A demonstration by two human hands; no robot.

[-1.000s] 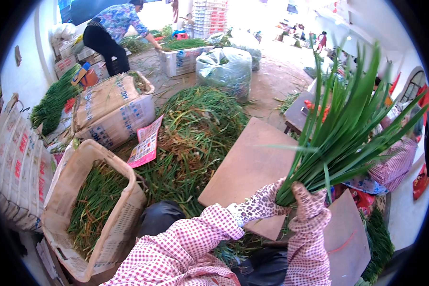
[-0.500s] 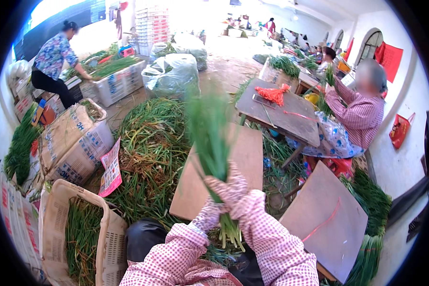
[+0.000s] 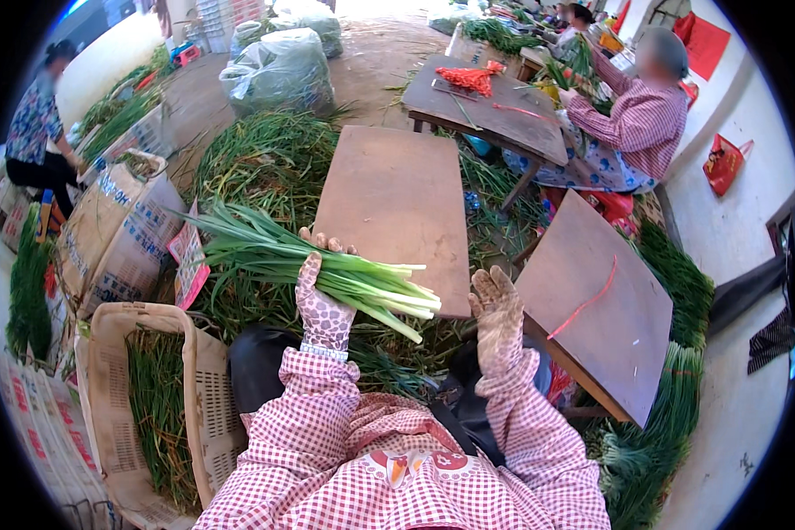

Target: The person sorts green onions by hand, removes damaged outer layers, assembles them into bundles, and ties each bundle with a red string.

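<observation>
My gloved left hand (image 3: 323, 300) is closed around a bunch of garlic chives (image 3: 269, 252), which lies sideways with leaves to the left and pale stalk ends to the right. The glove is patterned. My right hand (image 3: 496, 309), in a soiled glove, is held apart from the bunch, fingers spread and nothing in them. Just beyond both hands is a bare brown tabletop (image 3: 393, 203). To the right of my right hand, a second tilted board (image 3: 583, 291) carries a red tie strip (image 3: 592, 305).
Left of my knee stands a beige plastic crate (image 3: 205, 415) holding greens. A large heap of loose greens (image 3: 256, 177) lies ahead. Finished-looking bundles (image 3: 671, 397) are stacked at right. A co-worker (image 3: 640, 115) sits behind another table (image 3: 495, 106); a second person (image 3: 40, 132) bends at far left.
The bunch was upright between both hands with leaves pointing away; now it lies sideways in my left hand. My right hand has let go and moved right. The view has tilted down.
</observation>
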